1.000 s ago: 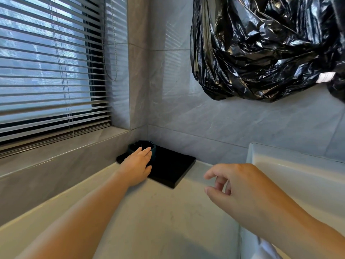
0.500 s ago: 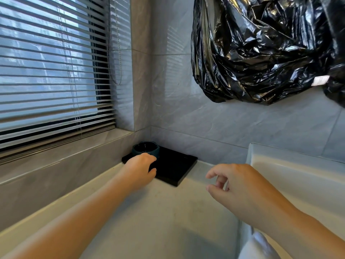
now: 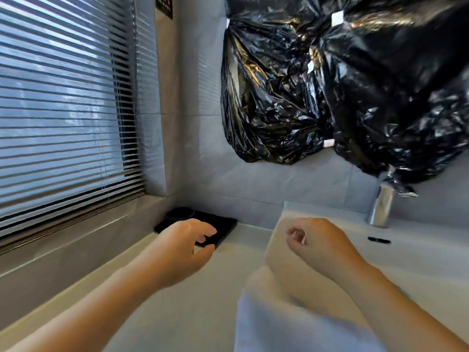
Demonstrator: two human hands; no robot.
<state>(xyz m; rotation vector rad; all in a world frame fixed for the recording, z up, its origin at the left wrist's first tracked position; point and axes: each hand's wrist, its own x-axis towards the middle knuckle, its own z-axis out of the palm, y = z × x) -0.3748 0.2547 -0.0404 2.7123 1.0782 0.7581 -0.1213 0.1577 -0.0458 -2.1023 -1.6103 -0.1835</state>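
A pale stone countertop [image 3: 177,313] runs along under the window ledge into the wall corner. In that corner a black square tray [image 3: 224,228] lies flat on it, its back edges close to both walls. To the right of the tray a white basin [image 3: 418,252] sits on the counter, just beside it. Nearer than the tray, against the basin's front corner, lies a blurred white cloth [image 3: 279,326].

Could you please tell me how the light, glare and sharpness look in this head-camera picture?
In the head view, daylight comes through the slatted window blind at left; glare streaks the crinkled black plastic bag on the wall; the white cloth at the bottom edge is smeared by blur, the left hand and right hand soft-edged; the blind's slats fan out under the wide lens.
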